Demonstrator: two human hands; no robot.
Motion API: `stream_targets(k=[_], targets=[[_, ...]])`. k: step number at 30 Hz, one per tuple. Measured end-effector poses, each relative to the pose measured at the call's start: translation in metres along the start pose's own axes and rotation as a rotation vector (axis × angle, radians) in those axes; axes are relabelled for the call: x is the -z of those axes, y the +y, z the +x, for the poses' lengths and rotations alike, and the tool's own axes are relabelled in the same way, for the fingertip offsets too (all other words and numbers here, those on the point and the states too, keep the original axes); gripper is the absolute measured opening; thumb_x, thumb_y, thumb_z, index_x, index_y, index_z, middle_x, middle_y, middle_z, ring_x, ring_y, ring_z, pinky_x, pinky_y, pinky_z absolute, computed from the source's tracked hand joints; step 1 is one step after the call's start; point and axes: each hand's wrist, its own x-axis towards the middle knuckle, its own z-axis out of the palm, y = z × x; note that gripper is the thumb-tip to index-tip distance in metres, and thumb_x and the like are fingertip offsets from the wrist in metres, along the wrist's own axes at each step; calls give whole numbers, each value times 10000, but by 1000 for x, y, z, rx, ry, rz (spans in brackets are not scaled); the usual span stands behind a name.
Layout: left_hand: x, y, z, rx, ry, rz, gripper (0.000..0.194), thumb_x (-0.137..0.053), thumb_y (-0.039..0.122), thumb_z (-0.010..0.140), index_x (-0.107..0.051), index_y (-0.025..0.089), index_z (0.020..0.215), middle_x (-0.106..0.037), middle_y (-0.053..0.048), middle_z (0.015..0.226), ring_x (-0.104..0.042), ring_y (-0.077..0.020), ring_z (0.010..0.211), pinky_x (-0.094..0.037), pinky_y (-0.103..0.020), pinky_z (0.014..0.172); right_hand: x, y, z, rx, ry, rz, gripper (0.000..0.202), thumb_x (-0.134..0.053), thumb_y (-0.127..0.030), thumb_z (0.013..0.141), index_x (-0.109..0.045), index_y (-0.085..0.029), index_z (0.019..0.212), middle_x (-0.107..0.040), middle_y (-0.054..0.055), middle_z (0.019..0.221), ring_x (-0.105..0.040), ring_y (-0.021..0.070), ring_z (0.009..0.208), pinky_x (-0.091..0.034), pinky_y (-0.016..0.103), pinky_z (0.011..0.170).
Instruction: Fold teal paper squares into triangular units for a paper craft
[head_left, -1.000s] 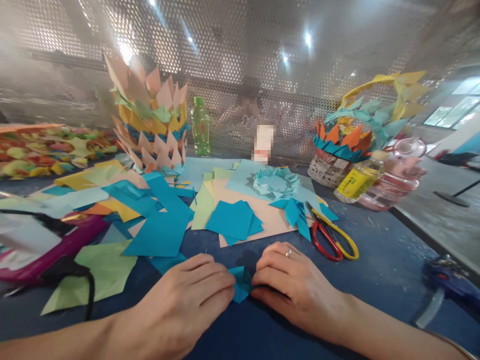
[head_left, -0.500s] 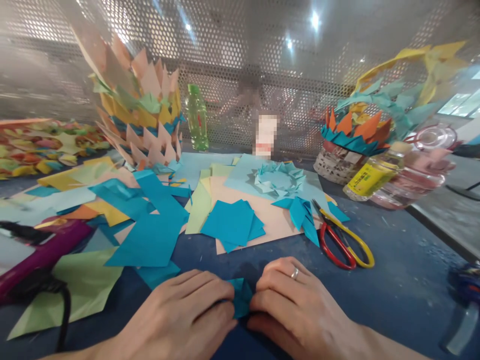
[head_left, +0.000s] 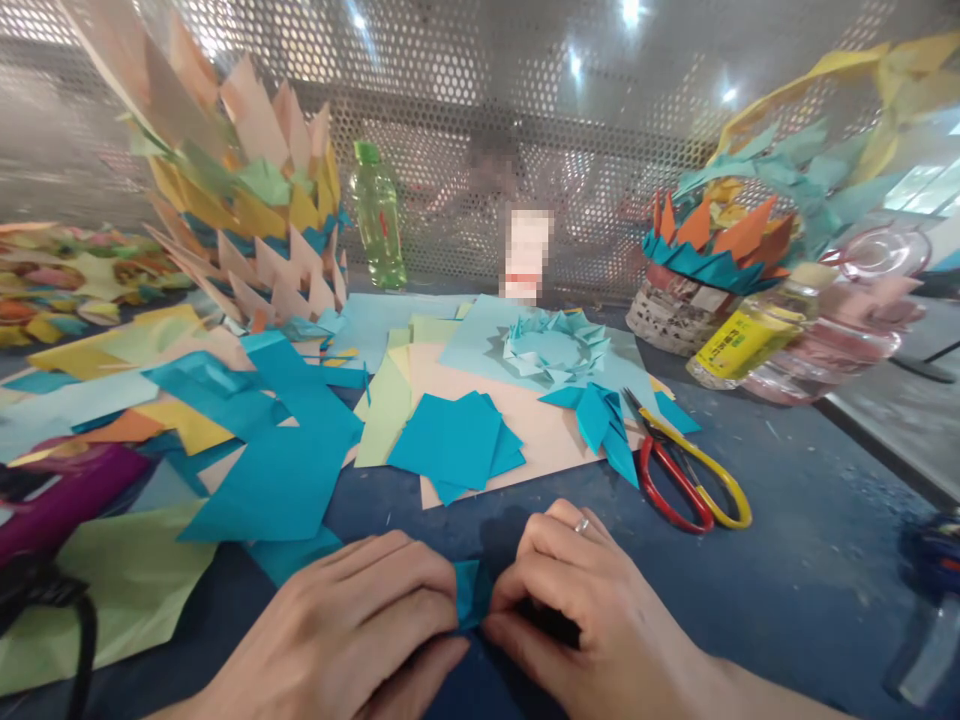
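Note:
Between my two hands is a small piece of folded blue paper, low over the dark blue table. My left hand is closed on its left side, covering much of it. At its right edge, my right hand, with a ring on one finger, pinches with thumb and forefinger. Just beyond lies a stack of blue paper squares on a pale pink sheet. Several folded blue pieces sit to the right of the stack, touching the scissors with one red and one yellow handle.
A light-blue folded paper ring lies behind the stack. Loose coloured sheets and a purple glue gun are at left. Tall paper-petal work, a green bottle, a yellow-labelled bottle and a decorated pot stand behind.
Less of the folded blue paper shows between my hands. My right thumb and forefinger have shifted into a pinch at its edge. The view has shifted slightly.

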Motion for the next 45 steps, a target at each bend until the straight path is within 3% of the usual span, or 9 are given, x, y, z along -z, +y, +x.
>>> stream_targets(k=[9, 27, 35, 41, 45], targets=[[0, 2, 3, 166, -48, 43, 165, -513, 107, 934, -579, 212, 824, -600, -4, 884, -599, -145, 812, -479, -260, 720, -2, 0, -1, -74, -35, -1, 137, -704, -162, 855, -628, -230, 764, -615, -36, 760, -543, 161, 734, -323, 338, 697], [1, 5, 14, 167, -68, 92, 177, -481, 100, 896, -554, 195, 766, -594, -6, 784, -585, -155, 725, -482, -282, 648, -3, -5, 2, -187, -56, -19, 138, -709, -161, 799, -598, -229, 753, -629, -26, 790, -547, 198, 787, -313, 354, 734], [1, 4, 11, 195, -73, 97, 127, -499, 138, 901, -509, 226, 811, -599, -2, 814, -595, -178, 766, -503, -283, 693, -1, -4, 2, -235, -74, 86, 286, -723, -60, 750, -599, -253, 919, -625, -48, 782, -528, 181, 764, -306, 327, 688], [-1, 1, 6, 183, -76, 97, 127, -482, 131, 936, -505, 245, 884, -607, 1, 882, -605, -186, 835, -503, -279, 758, 2, -3, 1, -80, -68, 41, 300, -616, -89, 876, -686, -325, 1047, -639, -22, 828, -553, 170, 761, -321, 326, 675], [1, 1, 5, 163, -110, 100, 154, -447, 112, 956, -509, 244, 906, -614, -3, 894, -608, -188, 847, -501, -284, 781, 1, -1, -2, 134, 5, -93, 244, -552, -186, 974, -744, -334, 947, -630, -10, 782, -525, 163, 719, -310, 331, 655]])
